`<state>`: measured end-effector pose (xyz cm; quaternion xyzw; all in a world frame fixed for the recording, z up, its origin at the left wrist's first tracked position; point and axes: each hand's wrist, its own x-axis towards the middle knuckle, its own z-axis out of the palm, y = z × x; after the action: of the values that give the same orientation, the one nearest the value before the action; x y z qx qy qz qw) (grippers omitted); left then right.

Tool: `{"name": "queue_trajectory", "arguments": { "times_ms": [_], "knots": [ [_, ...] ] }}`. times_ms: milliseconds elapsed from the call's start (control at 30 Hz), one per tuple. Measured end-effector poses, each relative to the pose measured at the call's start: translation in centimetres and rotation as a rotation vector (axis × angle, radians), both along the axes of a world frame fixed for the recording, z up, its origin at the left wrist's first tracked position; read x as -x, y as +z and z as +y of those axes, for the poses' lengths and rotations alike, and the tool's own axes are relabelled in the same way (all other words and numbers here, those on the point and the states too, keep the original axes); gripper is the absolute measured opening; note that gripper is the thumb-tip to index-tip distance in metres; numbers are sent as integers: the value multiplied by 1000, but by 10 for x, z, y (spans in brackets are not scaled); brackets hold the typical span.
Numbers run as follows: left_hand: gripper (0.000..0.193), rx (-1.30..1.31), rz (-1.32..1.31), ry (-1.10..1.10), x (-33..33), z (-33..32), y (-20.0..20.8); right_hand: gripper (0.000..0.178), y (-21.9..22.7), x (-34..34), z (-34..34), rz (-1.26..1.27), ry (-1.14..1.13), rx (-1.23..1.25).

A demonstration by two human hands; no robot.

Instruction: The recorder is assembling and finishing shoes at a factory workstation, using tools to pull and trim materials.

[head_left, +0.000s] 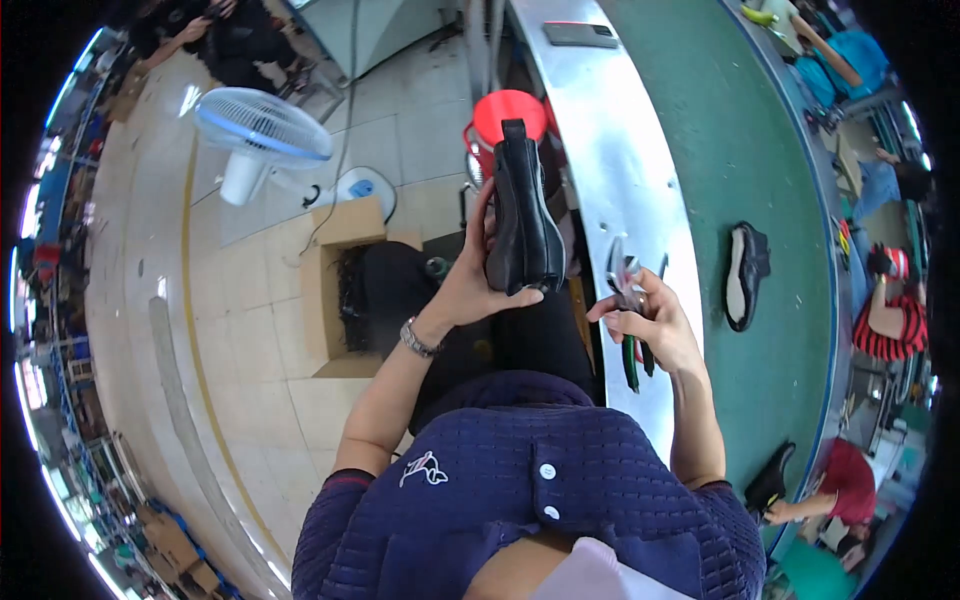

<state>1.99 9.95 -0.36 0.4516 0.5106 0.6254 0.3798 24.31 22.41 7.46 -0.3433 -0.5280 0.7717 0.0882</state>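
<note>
My left hand (465, 285) is closed around a black leather shoe (524, 215), fingers along its left side and thumb across the near end, the loop tab pointing away from me. The shoe is up over the lap, clear of any support. My right hand (655, 328) has its fingers curled around a pliers-like hand tool (628, 300), metal head forward, dark green handles trailing back toward me; I can't tell whether its jaws are parted.

I read the step as hand work on this one shoe, with the tool ready but apart from it. As I judge it, the next move calls for a steady left grip, the working spot turned toward the right hand, and a careful approach so the metal doesn't scratch the leather.

Under the right hand runs the shiny metal bench (655, 195), with a phone (580, 35) at its far end. To its right is a green conveyor belt (700, 130) carrying another black shoe (746, 276). Beyond the held shoe sits a round red object (510, 108); left of my legs, an open cardboard box (314, 310), and farther out a fan (262, 125).
</note>
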Motion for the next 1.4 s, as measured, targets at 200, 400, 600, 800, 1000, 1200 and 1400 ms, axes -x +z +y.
{"name": "queue_trajectory", "arguments": {
  "times_ms": [200, 400, 600, 800, 1000, 1200, 1400],
  "knots": [
    [129, -50, -10, -145, -4, 25, -10, 35, 24, 6, 8, -77, 213, -111],
    [136, -145, 167, -193, -4, 26, 9, 41, 45, 15, 15, -138, 296, -84],
    [132, -69, 521, -116, -7, 26, 13, 40, 59, 13, 15, -302, 364, -390],
    [132, -48, 414, -140, -11, 31, 13, 40, 62, 11, 3, -393, 391, -760],
    [132, -118, 470, -80, -16, 35, 20, 41, 54, 7, -19, -378, 141, -650],
    [133, -35, 431, -92, -9, 31, 11, 44, 51, 8, -19, -412, 169, -745],
    [132, -94, 229, -137, -4, 29, 18, 34, 51, 3, -21, -267, 263, -730]
  ]
}}
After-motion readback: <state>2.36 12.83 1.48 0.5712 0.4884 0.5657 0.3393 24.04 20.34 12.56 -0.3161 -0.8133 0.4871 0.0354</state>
